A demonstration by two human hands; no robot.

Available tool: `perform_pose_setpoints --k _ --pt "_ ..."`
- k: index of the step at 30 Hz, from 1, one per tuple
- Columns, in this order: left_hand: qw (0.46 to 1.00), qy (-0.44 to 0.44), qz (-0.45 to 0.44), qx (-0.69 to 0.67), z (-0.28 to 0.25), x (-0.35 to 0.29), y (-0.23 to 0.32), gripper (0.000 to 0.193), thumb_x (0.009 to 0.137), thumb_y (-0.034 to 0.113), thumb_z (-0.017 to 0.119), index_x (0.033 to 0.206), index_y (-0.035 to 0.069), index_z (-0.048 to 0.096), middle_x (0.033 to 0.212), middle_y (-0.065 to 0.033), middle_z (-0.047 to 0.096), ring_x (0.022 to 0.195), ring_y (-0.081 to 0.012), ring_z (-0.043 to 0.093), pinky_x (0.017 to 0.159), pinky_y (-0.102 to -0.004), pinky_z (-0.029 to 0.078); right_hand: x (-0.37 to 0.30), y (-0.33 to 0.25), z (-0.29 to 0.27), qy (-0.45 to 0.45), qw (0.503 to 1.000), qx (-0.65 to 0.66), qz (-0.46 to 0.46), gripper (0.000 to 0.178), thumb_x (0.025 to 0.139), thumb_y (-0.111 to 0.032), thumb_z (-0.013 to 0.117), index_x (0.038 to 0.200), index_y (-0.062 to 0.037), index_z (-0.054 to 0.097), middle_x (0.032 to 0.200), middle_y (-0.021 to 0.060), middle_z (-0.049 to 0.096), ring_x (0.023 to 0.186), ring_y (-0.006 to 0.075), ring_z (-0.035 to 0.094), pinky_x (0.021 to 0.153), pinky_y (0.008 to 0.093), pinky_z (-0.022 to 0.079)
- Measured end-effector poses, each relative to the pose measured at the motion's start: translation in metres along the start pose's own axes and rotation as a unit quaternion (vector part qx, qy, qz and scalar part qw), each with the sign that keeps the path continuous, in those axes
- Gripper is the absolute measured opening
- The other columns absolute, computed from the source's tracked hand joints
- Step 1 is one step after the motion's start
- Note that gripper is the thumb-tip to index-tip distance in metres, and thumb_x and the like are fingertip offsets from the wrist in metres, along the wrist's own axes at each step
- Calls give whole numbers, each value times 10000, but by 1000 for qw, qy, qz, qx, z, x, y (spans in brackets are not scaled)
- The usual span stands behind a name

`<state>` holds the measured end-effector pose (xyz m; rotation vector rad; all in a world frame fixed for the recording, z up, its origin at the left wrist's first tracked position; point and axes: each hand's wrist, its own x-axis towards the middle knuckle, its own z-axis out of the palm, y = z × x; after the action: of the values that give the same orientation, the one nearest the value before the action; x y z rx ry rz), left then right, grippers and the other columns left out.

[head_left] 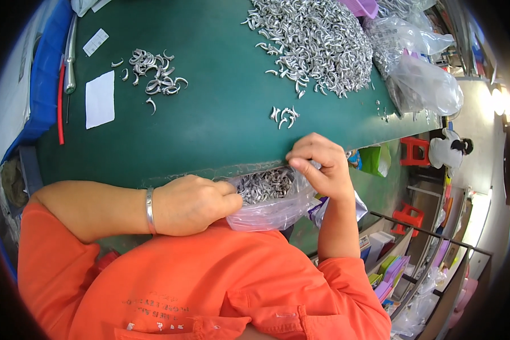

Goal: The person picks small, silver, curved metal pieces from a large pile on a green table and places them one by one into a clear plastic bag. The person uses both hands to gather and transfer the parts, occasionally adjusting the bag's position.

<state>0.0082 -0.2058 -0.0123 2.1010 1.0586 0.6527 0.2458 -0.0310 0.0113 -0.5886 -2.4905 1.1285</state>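
Note:
A clear plastic bag (266,218) full of small curved silvery metal pieces (264,186) hangs at the table's near edge, in front of my body. My left hand (194,205) is closed at the bag's left rim, its fingertips mostly hidden. Over the bag's right side, my right hand (322,164) is bent with thumb and fingers drawn together; what they hold, if anything, cannot be made out. Just beyond that hand lies a little group of hook-shaped metal pieces (285,117) on the green table (209,124).
A big heap of metal pieces (323,45) covers the far right, beside filled plastic bags (425,82). A smaller pile (156,71) lies left, near white paper (100,100), a red rod (61,105) and a blue bin (39,85). Shelving (430,272) and a seated person (449,148) are at right.

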Motion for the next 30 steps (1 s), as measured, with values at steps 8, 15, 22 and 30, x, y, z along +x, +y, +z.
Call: perform_pose_setpoints --k 8,15,22,30 --pt "999 -32 -10 10 -2 1 1 135 798 50 610 923 20 568 1100 -178 655 830 -333 682 647 -371 578 -3 12 4 9 999 -6 -53 188 812 19 694 998 -10 694 962 114 624 834 244 607 695 313 488" --pt "999 -30 -10 15 -5 0 2 121 793 42 612 904 16 570 1090 -176 655 818 -329 682 646 -369 577 28 18 24 190 971 -147 0 166 790 16 720 952 -12 695 904 104 628 843 254 607 743 331 489" --pt "1000 -24 -4 8 -3 1 1 107 789 39 614 883 15 567 1082 -178 655 810 -328 683 639 -367 579 12 28 18 250 965 36 74 132 812 79 692 916 10 650 917 63 639 754 121 607 665 247 496" --pt "1000 -26 -10 8 -4 1 3 110 790 47 626 877 11 569 1077 -182 661 818 -327 685 639 -365 581 8 23 11 242 970 -30 22 147 842 67 655 968 -7 672 945 88 662 857 174 630 751 267 512"
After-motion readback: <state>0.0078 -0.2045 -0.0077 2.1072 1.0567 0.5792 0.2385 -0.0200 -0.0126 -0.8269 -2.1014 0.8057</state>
